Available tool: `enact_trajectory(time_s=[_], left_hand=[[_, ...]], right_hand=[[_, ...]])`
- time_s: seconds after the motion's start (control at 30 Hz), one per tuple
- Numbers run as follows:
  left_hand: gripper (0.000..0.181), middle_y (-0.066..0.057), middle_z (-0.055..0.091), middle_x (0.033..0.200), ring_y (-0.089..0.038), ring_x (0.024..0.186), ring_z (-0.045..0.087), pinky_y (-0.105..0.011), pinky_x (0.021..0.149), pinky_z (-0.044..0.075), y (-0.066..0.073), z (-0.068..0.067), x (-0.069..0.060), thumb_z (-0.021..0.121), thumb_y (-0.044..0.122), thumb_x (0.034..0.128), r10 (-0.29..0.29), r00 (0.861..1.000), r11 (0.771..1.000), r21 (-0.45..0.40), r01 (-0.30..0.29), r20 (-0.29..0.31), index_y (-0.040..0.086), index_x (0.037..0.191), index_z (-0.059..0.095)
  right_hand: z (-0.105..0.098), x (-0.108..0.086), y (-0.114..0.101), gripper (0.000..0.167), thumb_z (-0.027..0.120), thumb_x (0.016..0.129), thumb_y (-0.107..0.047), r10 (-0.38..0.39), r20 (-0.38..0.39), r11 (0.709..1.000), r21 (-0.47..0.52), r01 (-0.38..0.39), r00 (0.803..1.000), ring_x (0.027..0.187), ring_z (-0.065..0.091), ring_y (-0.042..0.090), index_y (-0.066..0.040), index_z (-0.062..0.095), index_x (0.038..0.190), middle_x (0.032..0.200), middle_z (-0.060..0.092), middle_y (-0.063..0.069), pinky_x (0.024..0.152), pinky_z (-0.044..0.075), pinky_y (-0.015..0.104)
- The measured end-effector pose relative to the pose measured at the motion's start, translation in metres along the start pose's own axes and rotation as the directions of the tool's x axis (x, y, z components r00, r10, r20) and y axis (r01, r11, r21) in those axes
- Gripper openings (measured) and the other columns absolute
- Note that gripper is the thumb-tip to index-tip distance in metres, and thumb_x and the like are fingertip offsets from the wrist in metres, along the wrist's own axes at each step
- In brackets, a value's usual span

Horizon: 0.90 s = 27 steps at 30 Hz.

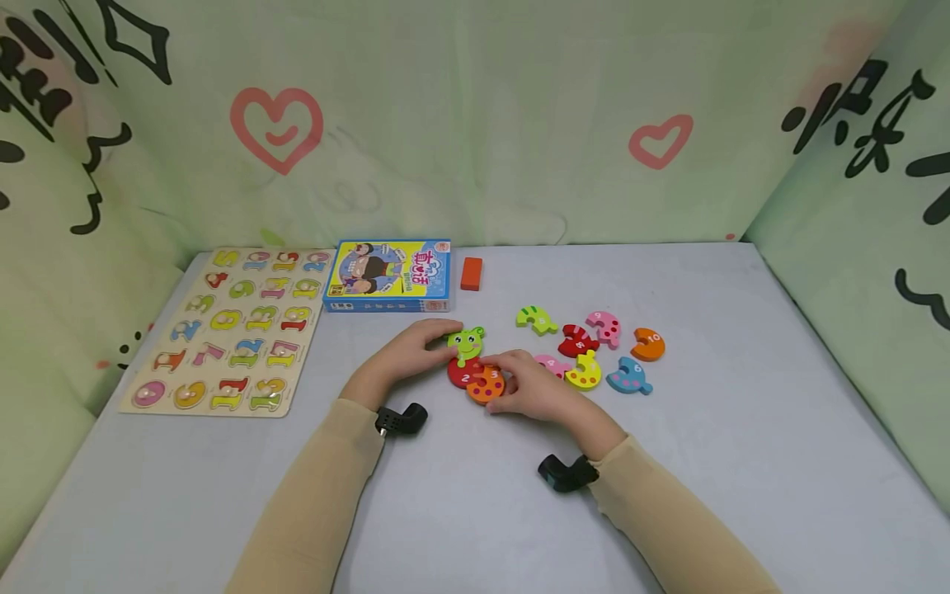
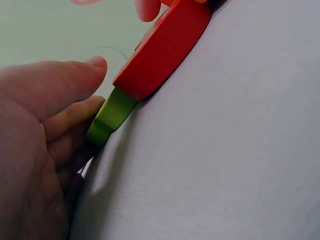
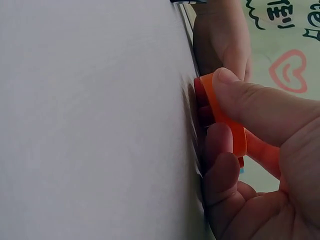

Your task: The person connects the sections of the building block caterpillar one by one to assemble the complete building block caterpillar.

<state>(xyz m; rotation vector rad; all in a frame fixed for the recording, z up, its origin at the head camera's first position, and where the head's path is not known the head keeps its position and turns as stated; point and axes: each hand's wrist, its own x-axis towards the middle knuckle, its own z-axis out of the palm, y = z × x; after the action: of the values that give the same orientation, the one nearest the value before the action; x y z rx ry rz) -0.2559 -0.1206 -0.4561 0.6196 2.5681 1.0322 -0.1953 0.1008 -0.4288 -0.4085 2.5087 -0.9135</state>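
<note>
Item 1: orange spotted pc (image 1: 484, 388), nr end of a short row on table (image 1: 445, 511); roughly round from above, no clear long axis; R hand (image 1: 538, 389) nearer, at its R, thumb + fingers pinching it

Item 2: red pc (image 1: 456, 375), mid-row, up-L of orange spotted pc, edges meeting; key relation, tho can't tell if fully seated

Item 3: green pc w/ face (image 1: 466, 342), far end; L hand (image 1: 401, 359) at its L, fingers relaxed along edge, thumb apparently clear

Row axis: far to nr, slanting R, btwn hands

Item 4: blue pc (image 1: 627, 377), loose, well R of row
</note>
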Motion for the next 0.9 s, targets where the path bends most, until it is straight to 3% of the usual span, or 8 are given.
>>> enact_trajectory(time_s=[0.53, 0.7, 0.9], left_hand=[[0.048, -0.002, 0.042, 0.141, -0.021, 0.134, 0.031, -0.044, 0.110, 0.026, -0.001, -0.001, 0.000, 0.053, 0.034, 0.0885, -0.017, 1.000, 1.000, -0.014, 0.017, 0.004, 0.020, 0.134, 0.045], [0.048, -0.003, 0.042, 0.140, -0.021, 0.134, 0.031, -0.043, 0.111, 0.025, -0.001, -0.001, 0.000, 0.054, 0.032, 0.0886, -0.003, 1.000, 1.000, -0.020, 0.004, 0.008, 0.018, 0.134, 0.045], [0.048, -0.003, 0.042, 0.141, -0.020, 0.134, 0.032, -0.041, 0.111, 0.026, 0.000, -0.001, 0.000, 0.054, 0.031, 0.0887, -0.001, 1.000, 1.000, -0.021, 0.002, 0.010, 0.018, 0.134, 0.045]], right_hand=[[-0.006, -0.009, 0.004, 0.064, 0.073, 0.076, -0.026, -0.026, -0.024, 0.999, 0.041, 0.027, 0.999, 0.074, 0.053, 0.012, -0.021, 0.044, 0.133, 0.129, 0.041, 0.006, 0.066, 0.049, 0.021], [-0.026, -0.019, 0.009, 0.062, 0.070, 0.078, -0.025, -0.027, -0.076, 0.999, 0.034, 0.030, 0.997, 0.076, 0.051, 0.016, -0.020, 0.043, 0.134, 0.113, 0.048, 0.008, 0.065, 0.048, 0.023], [-0.067, -0.037, 0.031, 0.062, 0.065, 0.083, -0.021, -0.002, -0.155, 0.998, 0.069, 0.013, 0.988, 0.081, 0.052, 0.020, -0.011, 0.037, 0.137, 0.109, 0.050, 0.014, 0.065, 0.049, 0.025]])
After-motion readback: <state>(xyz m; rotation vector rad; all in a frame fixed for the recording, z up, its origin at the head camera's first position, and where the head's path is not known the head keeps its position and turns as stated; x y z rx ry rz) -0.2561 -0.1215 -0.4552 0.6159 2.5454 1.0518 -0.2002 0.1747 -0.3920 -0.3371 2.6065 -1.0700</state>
